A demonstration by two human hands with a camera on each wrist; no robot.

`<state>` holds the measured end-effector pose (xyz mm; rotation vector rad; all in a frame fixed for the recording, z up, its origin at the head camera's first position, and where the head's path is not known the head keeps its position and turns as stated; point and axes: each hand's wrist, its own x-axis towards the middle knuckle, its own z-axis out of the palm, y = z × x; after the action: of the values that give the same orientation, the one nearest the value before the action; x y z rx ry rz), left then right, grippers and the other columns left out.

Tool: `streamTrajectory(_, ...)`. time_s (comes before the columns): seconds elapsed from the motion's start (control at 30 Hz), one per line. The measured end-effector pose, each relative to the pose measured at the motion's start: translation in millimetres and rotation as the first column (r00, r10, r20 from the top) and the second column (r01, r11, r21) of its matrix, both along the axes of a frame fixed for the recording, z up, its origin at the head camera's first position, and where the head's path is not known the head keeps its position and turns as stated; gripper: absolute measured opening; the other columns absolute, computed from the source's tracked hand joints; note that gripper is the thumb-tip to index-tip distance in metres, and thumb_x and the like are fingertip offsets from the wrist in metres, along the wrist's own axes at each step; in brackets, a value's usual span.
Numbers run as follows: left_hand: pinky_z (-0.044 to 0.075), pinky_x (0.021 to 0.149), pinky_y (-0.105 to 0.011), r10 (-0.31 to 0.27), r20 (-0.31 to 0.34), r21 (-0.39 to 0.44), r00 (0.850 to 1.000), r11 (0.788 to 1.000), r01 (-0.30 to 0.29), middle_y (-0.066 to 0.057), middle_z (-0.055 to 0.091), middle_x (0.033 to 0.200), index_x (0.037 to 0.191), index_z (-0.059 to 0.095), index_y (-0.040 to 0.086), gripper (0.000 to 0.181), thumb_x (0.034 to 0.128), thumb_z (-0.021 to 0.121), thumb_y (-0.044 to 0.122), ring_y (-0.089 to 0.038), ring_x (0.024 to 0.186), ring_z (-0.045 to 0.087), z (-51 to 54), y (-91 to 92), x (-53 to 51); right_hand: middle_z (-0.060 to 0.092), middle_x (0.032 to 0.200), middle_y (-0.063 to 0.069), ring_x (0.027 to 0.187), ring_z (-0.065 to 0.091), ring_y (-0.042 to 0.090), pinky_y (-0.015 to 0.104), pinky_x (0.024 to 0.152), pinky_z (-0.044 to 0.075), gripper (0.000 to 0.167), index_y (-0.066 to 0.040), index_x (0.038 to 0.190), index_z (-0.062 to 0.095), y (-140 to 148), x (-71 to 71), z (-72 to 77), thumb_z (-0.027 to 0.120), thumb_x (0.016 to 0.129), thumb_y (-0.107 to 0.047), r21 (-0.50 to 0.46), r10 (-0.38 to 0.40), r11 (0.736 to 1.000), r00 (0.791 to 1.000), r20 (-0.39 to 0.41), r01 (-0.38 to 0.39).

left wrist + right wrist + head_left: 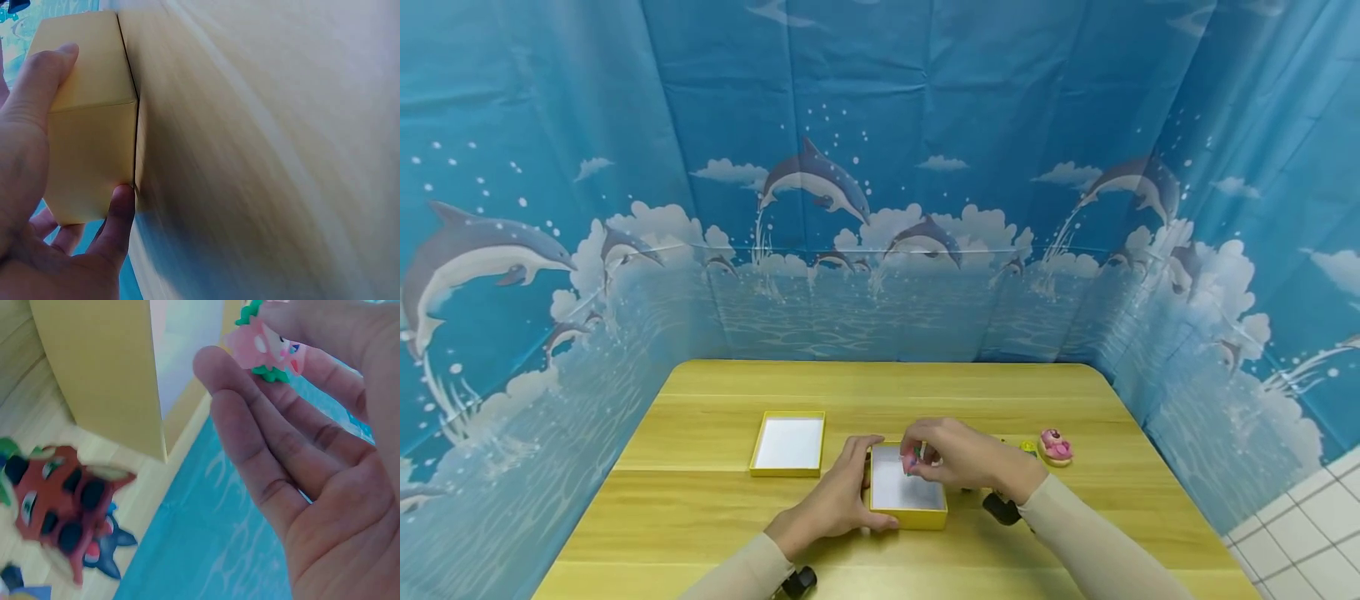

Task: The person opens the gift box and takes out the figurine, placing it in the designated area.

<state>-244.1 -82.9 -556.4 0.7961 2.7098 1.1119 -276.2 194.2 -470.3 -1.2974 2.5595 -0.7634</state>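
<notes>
In the head view my left hand (841,493) grips a yellow open-topped box (917,520) with a white inside. The left wrist view shows my left thumb on one face of the box (94,147) and the fingers along another. Above the box opening, my right hand (958,454) pinches a small pink toy figure (910,460). Up close in the right wrist view, this pink figure (265,345) has green leafy parts and sits between thumb and fingertips. The right hand's other fingers (240,428) stretch out near the box wall.
Left of the box lies a shallow yellow tray-like lid (788,473), white inside. A pink bear figure (1055,448) and a yellow toy (1028,448) stand right of my right hand. A reddish-brown toy (59,509) and a dark blue toy (111,547) lie beside the box.
</notes>
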Motion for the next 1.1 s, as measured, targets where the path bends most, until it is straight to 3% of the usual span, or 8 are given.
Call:
streamTrajectory(0.2,0.06,0.109,-0.039,0.009,0.013,0.016,1.0,1.0,-0.009,-0.016,0.048,0.167,0.179,0.032,0.009,0.13,0.0827,0.107,0.055,-0.02,0.128,0.062,-6.0,-1.5,2.8,0.078,0.119,0.001,0.099,0.077,0.004,0.028,0.086,0.071,0.014,-0.018,0.127,0.079,19,9.0,2.7,0.077,0.114,-0.013,-0.067,-0.023,0.998,0.998,-0.056,0.019)
streamTrajectory(0.5,0.061,0.106,-0.039,0.01,0.01,0.001,1.0,1.0,-0.01,-0.018,0.045,0.169,0.18,0.031,0.009,0.131,0.0832,0.107,0.054,-0.018,0.121,0.063,-5.6,-4.6,1.2,0.08,0.116,-0.003,0.096,0.079,0.004,0.031,0.083,0.07,0.016,-0.016,0.127,0.077,49,23.7,10.4,0.08,0.112,-0.011,-0.153,-0.121,0.983,0.981,-0.15,0.098)
streamTrajectory(0.73,0.061,0.111,-0.045,0.015,0.01,-0.011,1.0,1.0,-0.015,-0.019,0.043,0.174,0.181,0.03,0.01,0.131,0.084,0.106,0.056,-0.019,0.121,0.063,-3.7,-4.1,-0.3,0.08,0.108,-0.013,0.091,0.073,-0.001,0.025,0.079,0.065,0.019,-0.017,0.121,0.078,79,35.5,9.6,0.085,0.107,-0.007,-0.239,-0.235,0.955,0.938,-0.254,0.175)
streamTrajectory(1.1,0.061,0.111,-0.043,-0.002,0.012,-0.002,1.0,1.0,0.002,-0.018,0.044,0.173,0.181,0.03,0.011,0.13,0.0846,0.106,0.056,-0.019,0.126,0.063,-3.5,-1.2,-1.1,0.077,0.103,-0.019,0.087,0.07,-0.006,0.027,0.069,0.06,0.03,-0.022,0.116,0.078,132,53.4,-1.8,0.092,0.099,-0.003,-0.292,-0.395,0.903,0.875,-0.281,0.315)
